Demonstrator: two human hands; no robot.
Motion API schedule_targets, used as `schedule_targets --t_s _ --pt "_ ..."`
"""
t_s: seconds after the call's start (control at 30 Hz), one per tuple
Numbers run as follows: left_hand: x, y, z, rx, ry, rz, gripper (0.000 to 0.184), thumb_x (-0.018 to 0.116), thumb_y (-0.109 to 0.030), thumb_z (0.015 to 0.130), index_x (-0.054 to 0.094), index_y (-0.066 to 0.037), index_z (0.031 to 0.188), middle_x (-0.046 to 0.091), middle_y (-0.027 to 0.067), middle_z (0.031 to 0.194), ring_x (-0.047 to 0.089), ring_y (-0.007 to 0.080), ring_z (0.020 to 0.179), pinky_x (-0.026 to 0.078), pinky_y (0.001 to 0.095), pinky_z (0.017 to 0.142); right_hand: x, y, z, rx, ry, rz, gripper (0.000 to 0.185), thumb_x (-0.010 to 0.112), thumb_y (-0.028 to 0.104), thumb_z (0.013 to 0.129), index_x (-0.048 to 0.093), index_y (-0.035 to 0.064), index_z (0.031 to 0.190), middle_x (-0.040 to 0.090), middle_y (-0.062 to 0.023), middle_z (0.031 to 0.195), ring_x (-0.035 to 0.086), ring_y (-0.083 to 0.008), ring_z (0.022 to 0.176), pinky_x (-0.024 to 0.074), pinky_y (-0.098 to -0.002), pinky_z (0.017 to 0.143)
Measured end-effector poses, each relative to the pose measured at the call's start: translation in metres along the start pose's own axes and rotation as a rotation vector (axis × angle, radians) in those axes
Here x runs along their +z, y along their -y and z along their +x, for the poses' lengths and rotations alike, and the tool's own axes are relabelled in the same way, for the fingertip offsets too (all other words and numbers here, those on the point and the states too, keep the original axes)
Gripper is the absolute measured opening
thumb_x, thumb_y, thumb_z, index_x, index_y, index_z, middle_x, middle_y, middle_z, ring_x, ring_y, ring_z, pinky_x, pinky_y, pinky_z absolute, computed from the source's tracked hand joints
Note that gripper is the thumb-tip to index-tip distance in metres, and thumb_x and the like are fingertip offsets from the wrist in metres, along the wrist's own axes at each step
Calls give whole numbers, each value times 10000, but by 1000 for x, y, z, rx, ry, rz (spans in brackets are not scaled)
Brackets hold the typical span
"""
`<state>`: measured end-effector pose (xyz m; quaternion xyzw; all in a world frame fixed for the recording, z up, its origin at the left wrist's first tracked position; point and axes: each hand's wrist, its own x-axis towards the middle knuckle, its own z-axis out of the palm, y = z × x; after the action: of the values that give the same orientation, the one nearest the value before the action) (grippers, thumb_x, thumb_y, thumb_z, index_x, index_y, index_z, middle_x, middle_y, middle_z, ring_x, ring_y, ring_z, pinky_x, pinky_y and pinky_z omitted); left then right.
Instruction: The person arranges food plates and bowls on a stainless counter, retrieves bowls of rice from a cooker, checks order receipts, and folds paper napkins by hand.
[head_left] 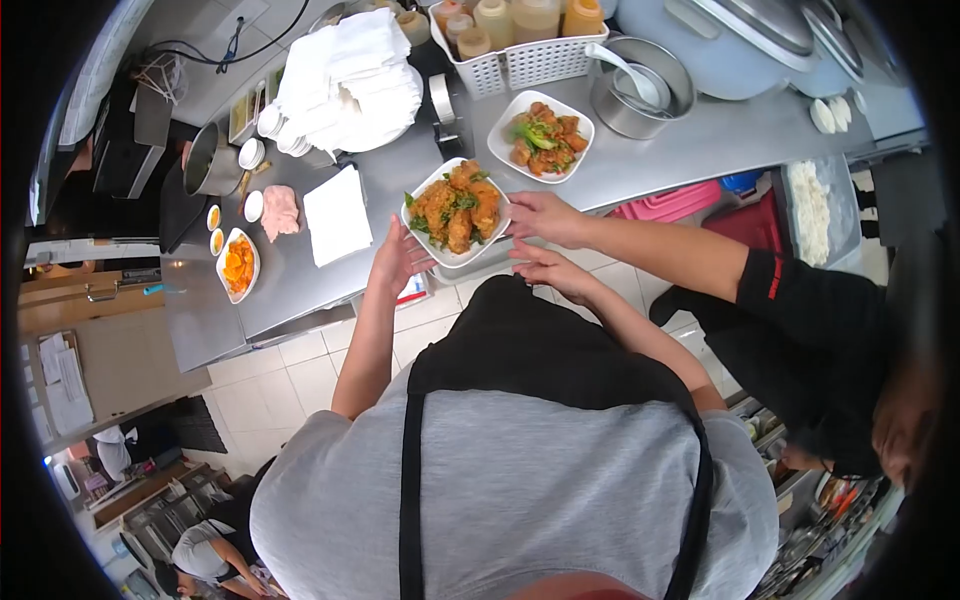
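A white square bowl (455, 212) of fried pieces with green leaves is at the counter's front edge. My left hand (398, 256) is at the bowl's left side, fingers spread, close against its rim; whether the fingertips reach under it cannot be made out. My right hand (553, 270) is to the lower right of the bowl, fingers stretched out and apart, holding nothing. A co-worker's hand (545, 217) is at the bowl's right rim, just above my right hand. A second white bowl (542, 136) with glazed pieces and greens rests on the counter behind.
The steel counter (420, 150) also bears white cloths (345, 80), a paper stack (338, 215), a pink cloth (282, 212), a small orange dish (238, 265), a metal pot (640, 88) and a bottle basket (545, 62). A co-worker in black (820, 320) stands close on the right.
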<state>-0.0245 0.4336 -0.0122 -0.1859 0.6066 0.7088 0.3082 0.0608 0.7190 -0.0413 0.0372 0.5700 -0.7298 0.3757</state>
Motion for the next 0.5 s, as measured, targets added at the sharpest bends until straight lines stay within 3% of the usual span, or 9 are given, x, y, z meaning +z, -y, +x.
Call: schedule_targets --t_s 0.1,0.27,0.4,0.43,0.5 --pt "-14 -10 5 -3 -15 -69 851 306 -653 861 225 25 1368 408 279 1255 496 349 1102 478 405 848 7 15 16 -39 73 12 658 523 130 875 165 64 1424 338 -61 1403 447 -173 1165 380 -302 938" --pt "-17 -29 5 12 -68 -42 850 315 -652 861 230 21 1374 418 276 1241 516 334 1061 475 397 841 7 33 38 18 113 0 681 536 139 873 146 60 1426 322 -56 1415 434 -178 1190 375 -299 945" --pt "-11 -40 0 43 -142 77 833 344 -652 854 248 -13 1379 415 286 1259 514 333 1065 452 410 872 -12 39 44 24 176 -137 577 542 159 884 281 48 1386 462 -58 1308 465 -148 1149 368 -290 960" --pt "-10 -45 0 34 -178 120 802 387 -618 861 255 -19 1378 414 278 1274 520 315 1057 447 403 878 -23 41 42 -31 233 -204 527 539 159 890 338 39 1362 515 -58 1258 480 -137 1128 365 -287 964" --pt "-5 -58 -3 202 -343 365 668 533 -464 863 335 -59 1356 502 169 1218 525 238 1040 446 339 846 -46 64 19 -97 171 -207 481 537 158 894 385 32 1332 543 -63 1217 495 -129 1103 368 -282 959"
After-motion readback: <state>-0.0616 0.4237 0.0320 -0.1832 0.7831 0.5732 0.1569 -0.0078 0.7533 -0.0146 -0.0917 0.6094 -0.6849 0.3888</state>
